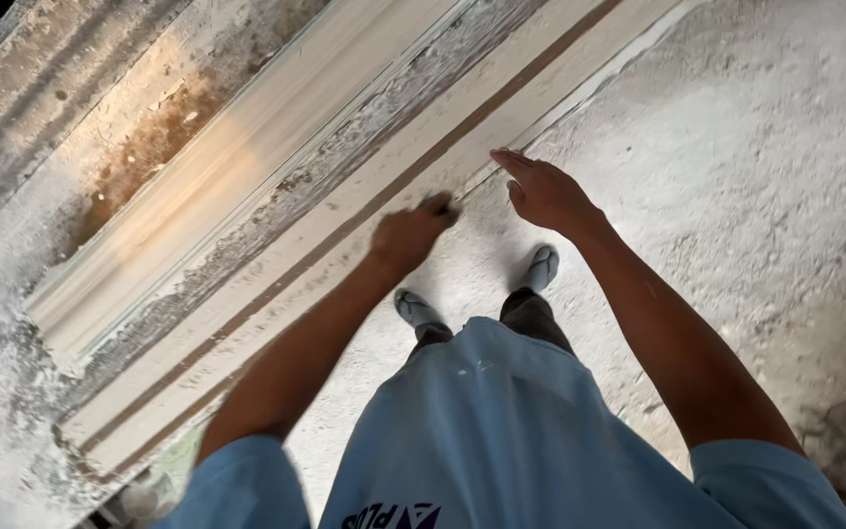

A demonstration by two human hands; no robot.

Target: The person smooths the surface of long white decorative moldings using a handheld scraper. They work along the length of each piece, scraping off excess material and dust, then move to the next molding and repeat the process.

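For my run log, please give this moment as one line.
left hand: closed, on edge of long pale mould | right hand: open, flat above same edge | person standing | floor: white dust

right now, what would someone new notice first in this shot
First the long pale moulded strip, running diagonally from lower left to upper right on a dusty, plaster-caked bench. Both bare hands meet at its near edge: the left hand curled against it, the right hand flat with fingers stretched toward it. Below, a light blue shirt and two sandalled feet stand on the white, powdery floor.
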